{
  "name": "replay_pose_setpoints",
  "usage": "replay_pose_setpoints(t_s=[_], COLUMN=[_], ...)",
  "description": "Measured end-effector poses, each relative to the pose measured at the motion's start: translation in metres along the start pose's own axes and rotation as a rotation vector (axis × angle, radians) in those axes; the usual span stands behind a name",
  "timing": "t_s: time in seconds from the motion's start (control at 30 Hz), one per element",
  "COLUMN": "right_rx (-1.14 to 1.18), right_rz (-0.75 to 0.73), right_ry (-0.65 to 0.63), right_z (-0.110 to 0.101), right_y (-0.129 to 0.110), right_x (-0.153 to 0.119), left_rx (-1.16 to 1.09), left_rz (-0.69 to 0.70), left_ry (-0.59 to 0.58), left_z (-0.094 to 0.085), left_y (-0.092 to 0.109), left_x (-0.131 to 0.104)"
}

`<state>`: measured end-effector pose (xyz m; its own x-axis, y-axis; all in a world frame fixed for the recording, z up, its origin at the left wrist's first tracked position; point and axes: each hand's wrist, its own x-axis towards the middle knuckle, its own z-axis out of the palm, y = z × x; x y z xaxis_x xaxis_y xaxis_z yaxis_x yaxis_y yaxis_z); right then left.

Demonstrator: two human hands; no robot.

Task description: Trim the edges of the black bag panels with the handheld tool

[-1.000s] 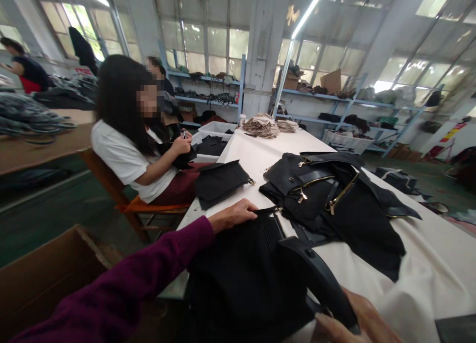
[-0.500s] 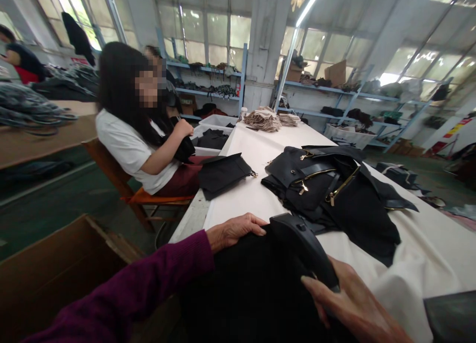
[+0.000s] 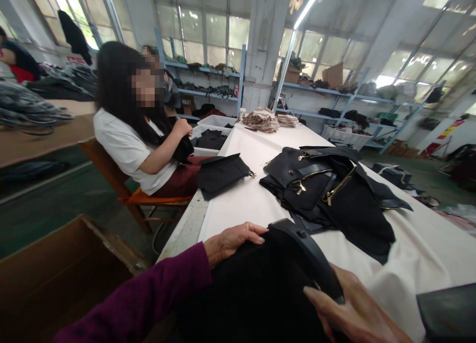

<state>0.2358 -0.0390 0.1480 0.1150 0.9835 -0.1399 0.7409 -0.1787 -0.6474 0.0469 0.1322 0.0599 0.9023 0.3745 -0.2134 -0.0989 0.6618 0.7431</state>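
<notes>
A large black fabric piece hangs at the bottom centre, in front of the table edge. Along its upper right side runs a smooth, curved black strip. My left hand pinches the fabric's top edge, close to the strip's upper end. Lower right, my right hand grips the strip and fabric, its thumb on the near face and its fingers mostly hidden behind. Beyond my hands, a pile of black bag pieces with gold zippers lies on the white-covered table.
A seated person in a white shirt is at the table's left side, near a flat black piece. An open cardboard box stands lower left. Beige pieces are stacked at the far end. A dark object lies lower right.
The black fabric and its curved strip have tilted slightly, and the strip looks more bowed. Both hands keep their hold. The view has shifted slightly.
</notes>
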Motion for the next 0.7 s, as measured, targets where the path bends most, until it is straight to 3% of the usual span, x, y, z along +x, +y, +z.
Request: replay_pose_setpoints(t_s=[0.1, 0.27, 0.37, 0.5, 0.63, 0.7], right_rx=[0.067, 0.025, 0.024, 0.061, 0.165, 0.208], right_rz=[0.038, 0.081, 0.122, 0.229, 0.064, -0.004], right_ry=[-0.088, -0.030, -0.063, -0.016, -0.198, -0.199], right_z=[-0.011, -0.033, -0.031, -0.019, -0.012, -0.014], right_y=[-0.001, 0.015, 0.026, 0.032, 0.021, 0.012], right_x=[0.016, 0.013, -0.004, -0.018, -0.004, 0.004], left_rx=[-0.038, -0.107, -0.130, -0.134, -0.129, -0.129], left_rz=[0.019, 0.092, 0.100, 0.100, 0.095, 0.089], left_ry=[-0.025, -0.054, -0.051, -0.068, -0.095, -0.102], left_z=[-0.001, -0.008, -0.010, -0.008, -0.002, 0.001], left_y=[-0.010, -0.018, -0.019, -0.022, -0.027, -0.030], left_x=[-0.005, -0.011, -0.012, -0.012, -0.014, -0.014])
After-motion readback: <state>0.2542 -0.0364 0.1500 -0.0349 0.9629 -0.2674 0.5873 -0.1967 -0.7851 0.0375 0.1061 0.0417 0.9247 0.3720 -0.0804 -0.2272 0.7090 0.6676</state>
